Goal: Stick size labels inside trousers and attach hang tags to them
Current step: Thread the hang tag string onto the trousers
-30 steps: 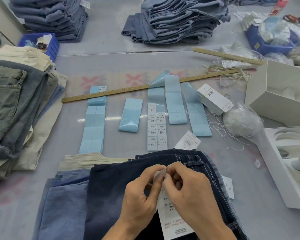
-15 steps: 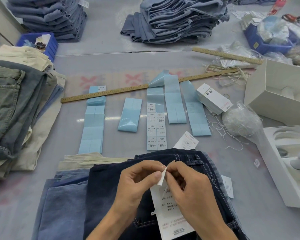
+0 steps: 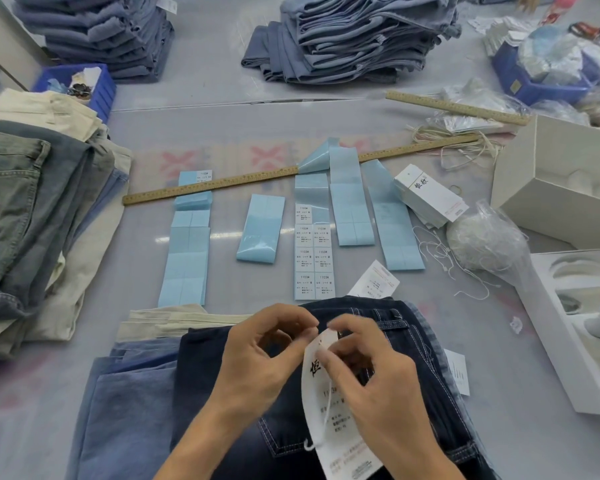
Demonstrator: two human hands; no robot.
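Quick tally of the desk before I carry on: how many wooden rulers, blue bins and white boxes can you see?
Wooden rulers: 2, a long one across the label strips and a short one at the far right.
Blue bins: 2, one far left, one far right.
White boxes: 2, one open, one tray-like nearer.
Total: 6

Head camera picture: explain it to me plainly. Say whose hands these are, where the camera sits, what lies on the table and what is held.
No machine here: a person's two bare hands, filmed by a camera worn on the head, looking down. The left hand and right hand both pinch a white hang tag near its top, over dark blue jeans. A white string hangs on the tag. On the table lie blue label strips, a sheet of printed size labels, a long ruler and a stack of hang tags.
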